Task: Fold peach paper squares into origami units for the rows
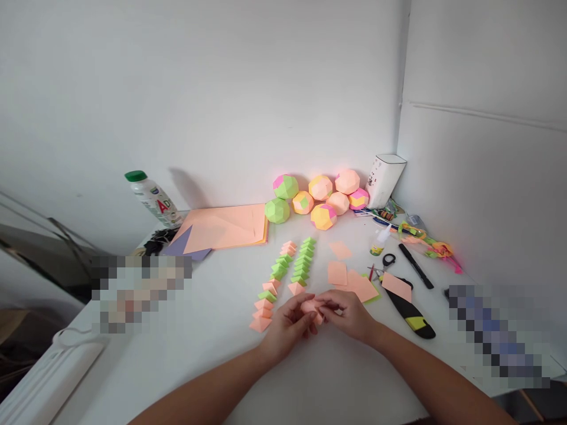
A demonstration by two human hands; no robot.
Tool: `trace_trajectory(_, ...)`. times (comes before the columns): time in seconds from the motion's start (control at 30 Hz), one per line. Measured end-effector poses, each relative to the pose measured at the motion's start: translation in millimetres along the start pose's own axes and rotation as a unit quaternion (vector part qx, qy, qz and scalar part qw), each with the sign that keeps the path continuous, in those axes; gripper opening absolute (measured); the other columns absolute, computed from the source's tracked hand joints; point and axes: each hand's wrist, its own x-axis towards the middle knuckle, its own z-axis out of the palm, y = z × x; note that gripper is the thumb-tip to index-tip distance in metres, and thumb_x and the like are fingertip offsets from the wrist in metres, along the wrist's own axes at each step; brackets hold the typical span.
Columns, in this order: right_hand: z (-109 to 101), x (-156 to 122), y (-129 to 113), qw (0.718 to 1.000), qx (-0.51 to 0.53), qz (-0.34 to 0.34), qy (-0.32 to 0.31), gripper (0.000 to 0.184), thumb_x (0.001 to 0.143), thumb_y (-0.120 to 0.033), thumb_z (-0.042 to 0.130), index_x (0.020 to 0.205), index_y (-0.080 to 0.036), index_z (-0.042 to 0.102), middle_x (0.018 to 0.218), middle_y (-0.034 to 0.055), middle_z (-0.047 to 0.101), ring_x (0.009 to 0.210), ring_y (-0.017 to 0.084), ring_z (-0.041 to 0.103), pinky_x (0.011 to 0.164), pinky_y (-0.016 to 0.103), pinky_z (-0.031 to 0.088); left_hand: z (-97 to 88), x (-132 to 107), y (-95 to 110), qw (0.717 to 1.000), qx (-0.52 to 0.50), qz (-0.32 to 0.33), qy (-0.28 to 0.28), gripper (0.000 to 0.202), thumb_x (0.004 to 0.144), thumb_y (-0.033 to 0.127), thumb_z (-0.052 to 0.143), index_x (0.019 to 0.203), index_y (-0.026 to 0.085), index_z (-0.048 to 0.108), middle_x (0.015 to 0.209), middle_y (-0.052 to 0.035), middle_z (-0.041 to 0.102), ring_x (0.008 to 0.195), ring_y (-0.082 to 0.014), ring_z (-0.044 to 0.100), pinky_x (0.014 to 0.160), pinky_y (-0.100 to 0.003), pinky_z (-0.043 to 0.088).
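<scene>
Between both hands is a small piece of folded peach paper (312,306), partly hidden by the fingers. My left hand (289,324) grips it from the left with the thumb and fingers. From the right, my right hand (348,314) pinches its edge. Just beyond the hands stand two rows of folded paper units: a mixed peach and green row (280,268) on the left and a mostly green row (304,260) on the right. Flat peach paper squares (337,274) lie to the right of these rows.
Several faceted paper balls (323,216) rest against the wall. Peach sheets (225,224) lie at the back left beside a white bottle (153,198). On the right are a glue bottle (380,241), scissors (388,260), a black pen (416,266) and a black-and-yellow cutter (410,313).
</scene>
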Motion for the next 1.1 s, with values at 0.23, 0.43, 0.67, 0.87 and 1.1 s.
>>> trace_trajectory(0.23,3,-1,2,0.997,-0.062,-0.034,0.002,0.018,0.087,-0.028,0.050,0.089,-0.017,0.065,0.075,0.0052,0.068,0.065,0.015,0.062,0.058,0.025,0.050,2.4,-1,3,1.000,0.016,0.002,-0.002,0.043,0.077,0.045,0.064,0.110,0.020,0.053,0.069,0.0001,0.066,0.060,-0.0155,0.061,0.055,-0.029,0.048)
trace_trajectory(0.43,3,-2,-3,0.996,-0.073,-0.051,-0.010,0.019,0.088,-0.029,0.049,0.091,-0.017,0.064,0.075,0.0059,0.069,0.064,0.015,0.062,0.056,0.025,0.049,3.9,-2,8,0.998,0.063,0.020,-0.009,0.026,0.081,0.041,0.060,0.096,0.021,0.051,0.077,-0.0004,0.062,0.068,-0.0151,0.062,0.055,-0.026,0.048)
trace_trajectory(0.67,5,-2,-5,0.993,-0.087,-0.067,-0.036,0.015,0.085,-0.024,0.052,0.092,-0.017,0.063,0.078,0.0062,0.067,0.066,0.016,0.059,0.061,0.026,0.048,4.9,-2,4,0.999,0.043,0.015,0.007,0.030,0.081,0.047,0.058,0.084,0.021,0.044,0.076,0.0010,0.061,0.061,-0.0127,0.060,0.049,-0.023,0.046)
trace_trajectory(0.87,4,-2,-5,0.995,-0.081,-0.031,-0.054,0.017,0.088,-0.023,0.047,0.091,-0.018,0.063,0.074,0.0040,0.065,0.063,0.014,0.057,0.059,0.024,0.046,5.9,-3,7,0.999,0.046,-0.013,0.010,0.031,0.082,0.048,0.057,0.084,0.021,0.043,0.060,0.0035,0.062,0.053,-0.0120,0.056,0.052,-0.024,0.045)
trace_trajectory(1.1,2,-1,-7,0.994,-0.100,-0.019,-0.041,0.020,0.088,-0.024,0.048,0.085,-0.015,0.066,0.061,0.0009,0.058,0.052,0.012,0.049,0.050,0.022,0.039,4.1,-4,12,0.987,0.151,0.048,0.001,0.028,0.088,0.042,0.050,0.096,0.019,0.064,0.082,-0.0021,0.054,0.053,-0.0105,0.058,0.053,-0.026,0.050)
